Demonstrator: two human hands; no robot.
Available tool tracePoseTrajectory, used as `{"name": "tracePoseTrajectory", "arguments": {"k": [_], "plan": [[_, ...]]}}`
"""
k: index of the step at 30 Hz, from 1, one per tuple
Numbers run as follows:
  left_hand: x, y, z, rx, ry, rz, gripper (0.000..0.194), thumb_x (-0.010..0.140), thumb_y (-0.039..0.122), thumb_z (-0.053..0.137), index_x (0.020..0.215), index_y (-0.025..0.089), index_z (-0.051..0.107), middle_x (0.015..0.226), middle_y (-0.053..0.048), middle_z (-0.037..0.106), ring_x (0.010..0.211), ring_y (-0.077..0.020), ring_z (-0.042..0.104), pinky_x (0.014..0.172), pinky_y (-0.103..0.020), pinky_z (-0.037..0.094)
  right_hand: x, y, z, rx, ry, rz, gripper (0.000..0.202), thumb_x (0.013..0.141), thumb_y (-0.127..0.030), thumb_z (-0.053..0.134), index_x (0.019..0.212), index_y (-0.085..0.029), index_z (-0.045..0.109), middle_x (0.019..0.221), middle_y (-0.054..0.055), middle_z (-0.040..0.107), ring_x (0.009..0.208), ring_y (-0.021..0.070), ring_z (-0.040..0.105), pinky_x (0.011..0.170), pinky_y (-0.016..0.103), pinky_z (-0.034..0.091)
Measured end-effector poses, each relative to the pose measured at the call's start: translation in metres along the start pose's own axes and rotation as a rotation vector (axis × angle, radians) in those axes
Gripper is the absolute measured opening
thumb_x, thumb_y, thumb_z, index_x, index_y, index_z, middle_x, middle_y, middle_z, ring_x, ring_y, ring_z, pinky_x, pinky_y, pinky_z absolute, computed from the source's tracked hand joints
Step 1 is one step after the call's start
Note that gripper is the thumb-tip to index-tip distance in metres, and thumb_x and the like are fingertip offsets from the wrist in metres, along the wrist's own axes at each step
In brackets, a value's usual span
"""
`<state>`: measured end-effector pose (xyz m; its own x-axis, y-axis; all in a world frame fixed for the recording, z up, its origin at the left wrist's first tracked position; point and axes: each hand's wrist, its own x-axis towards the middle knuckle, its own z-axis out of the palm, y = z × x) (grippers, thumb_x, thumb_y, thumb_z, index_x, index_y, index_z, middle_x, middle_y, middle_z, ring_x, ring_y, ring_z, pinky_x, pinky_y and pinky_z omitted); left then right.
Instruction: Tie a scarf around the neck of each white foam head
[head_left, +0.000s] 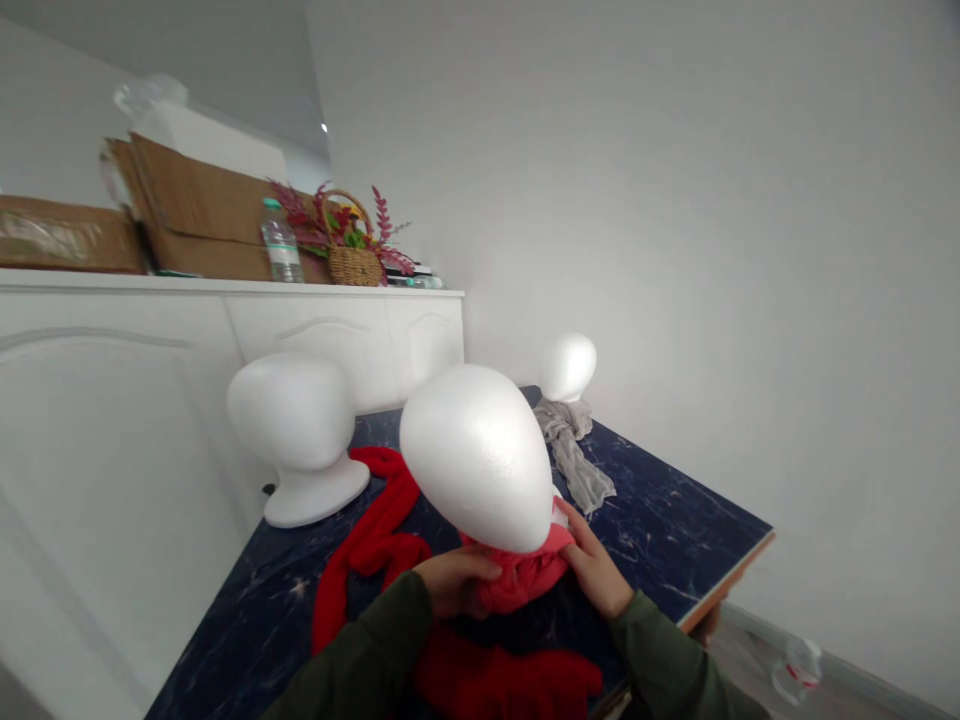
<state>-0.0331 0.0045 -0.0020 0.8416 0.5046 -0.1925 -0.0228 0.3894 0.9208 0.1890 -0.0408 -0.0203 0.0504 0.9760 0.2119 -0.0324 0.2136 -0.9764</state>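
Note:
A white mannequin head (476, 455) stands in front of me, its neck wrapped in a coral-pink scarf (521, 580). On the left side of the wrap, my left hand (456, 580) grips the fabric, its thumb on top and the other fingers mostly hidden. At the right side my right hand (596, 568) pinches the same scarf between thumb and fingers near the base of the head. A bright red scarf (341, 570) winds over the table on the left and passes below my left forearm to the front.
On the dark blue marbled table (652, 520) stand a second white head (296, 410) at left and a third (570, 365) at back right, with a grey scarf (574, 450) round its base. A white cabinet (315, 340) borders the left. A plastic bottle (797, 672) is on the floor.

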Motion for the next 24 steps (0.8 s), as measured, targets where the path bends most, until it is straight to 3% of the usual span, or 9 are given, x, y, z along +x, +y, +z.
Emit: {"name": "tracePoseTrajectory", "arguments": {"k": [3, 7, 10, 13, 15, 18, 20, 24], "plan": [[-0.002, 0.003, 0.010, -0.072, -0.131, 0.005, 0.042, 0.055, 0.037, 0.078, 0.087, 0.013, 0.065, 0.069, -0.001, 0.063, 0.059, -0.0100, 0.057, 0.055, -0.020, 0.043, -0.001, -0.008, 0.004, 0.212, 0.047, 0.163, 0.083, 0.066, -0.043, 0.067, 0.140, -0.022, 0.034, 0.113, 0.008, 0.064, 0.089, 0.0243, 0.064, 0.073, 0.037, 0.052], [-0.003, 0.010, 0.011, -0.134, -0.141, 0.022, 0.052, 0.061, 0.034, 0.078, 0.105, 0.011, 0.065, 0.096, -0.008, 0.068, 0.082, -0.0158, 0.064, 0.075, -0.027, 0.046, 0.004, -0.011, -0.006, 0.330, 0.174, 0.183, 0.085, 0.061, -0.034, 0.068, 0.138, -0.021, 0.035, 0.091, 0.003, 0.069, 0.066, 0.0171, 0.061, 0.056, 0.028, 0.049], [-0.003, 0.011, 0.007, -0.153, 0.005, 0.016, 0.048, 0.067, 0.032, 0.074, 0.110, 0.013, 0.063, 0.096, -0.006, 0.069, 0.084, -0.0160, 0.065, 0.077, -0.028, 0.046, 0.020, -0.009, -0.036, 0.342, 0.332, 0.114, 0.076, 0.063, -0.035, 0.066, 0.133, -0.021, 0.041, 0.093, 0.003, 0.067, 0.064, 0.0150, 0.060, 0.054, 0.026, 0.049], [-0.001, 0.009, 0.006, -0.146, 0.127, -0.015, 0.046, 0.068, 0.031, 0.074, 0.109, 0.013, 0.061, 0.091, -0.005, 0.069, 0.077, -0.0147, 0.065, 0.072, -0.028, 0.046, 0.053, -0.005, -0.085, 0.287, 0.532, -0.014, 0.068, 0.064, -0.038, 0.061, 0.128, -0.022, 0.046, 0.104, 0.004, 0.065, 0.073, 0.0172, 0.062, 0.057, 0.027, 0.052], [0.001, 0.007, 0.007, -0.133, 0.193, -0.031, 0.047, 0.067, 0.030, 0.074, 0.108, 0.013, 0.058, 0.087, -0.005, 0.069, 0.073, -0.0139, 0.065, 0.070, -0.028, 0.046, 0.078, -0.003, -0.119, 0.150, 0.645, -0.085, 0.061, 0.065, -0.039, 0.055, 0.123, -0.020, 0.049, 0.109, 0.006, 0.062, 0.081, 0.0190, 0.062, 0.059, 0.028, 0.054], [0.005, 0.005, 0.009, -0.104, 0.265, -0.050, 0.048, 0.066, 0.028, 0.074, 0.108, 0.013, 0.055, 0.082, -0.003, 0.068, 0.069, -0.0125, 0.064, 0.067, -0.027, 0.046, 0.107, 0.000, -0.159, -0.041, 0.757, -0.106, 0.055, 0.066, -0.036, 0.051, 0.117, -0.016, 0.053, 0.098, 0.007, 0.064, 0.078, 0.0188, 0.062, 0.060, 0.028, 0.054], [0.006, 0.006, 0.010, -0.097, 0.284, -0.061, 0.049, 0.067, 0.028, 0.073, 0.109, 0.013, 0.053, 0.080, -0.003, 0.068, 0.068, -0.0120, 0.063, 0.067, -0.027, 0.046, 0.118, 0.002, -0.174, -0.102, 0.773, -0.088, 0.051, 0.066, -0.033, 0.050, 0.114, -0.016, 0.055, 0.087, 0.006, 0.065, 0.072, 0.0183, 0.061, 0.059, 0.028, 0.053], [0.006, 0.007, 0.009, -0.100, 0.289, -0.073, 0.052, 0.066, 0.029, 0.073, 0.111, 0.013, 0.051, 0.080, -0.003, 0.067, 0.068, -0.0126, 0.063, 0.066, -0.027, 0.047, 0.129, 0.007, -0.184, -0.287, 0.777, -0.041, 0.043, 0.068, -0.029, 0.047, 0.106, -0.016, 0.061, 0.074, 0.004, 0.065, 0.065, 0.0184, 0.060, 0.058, 0.029, 0.052]]}}
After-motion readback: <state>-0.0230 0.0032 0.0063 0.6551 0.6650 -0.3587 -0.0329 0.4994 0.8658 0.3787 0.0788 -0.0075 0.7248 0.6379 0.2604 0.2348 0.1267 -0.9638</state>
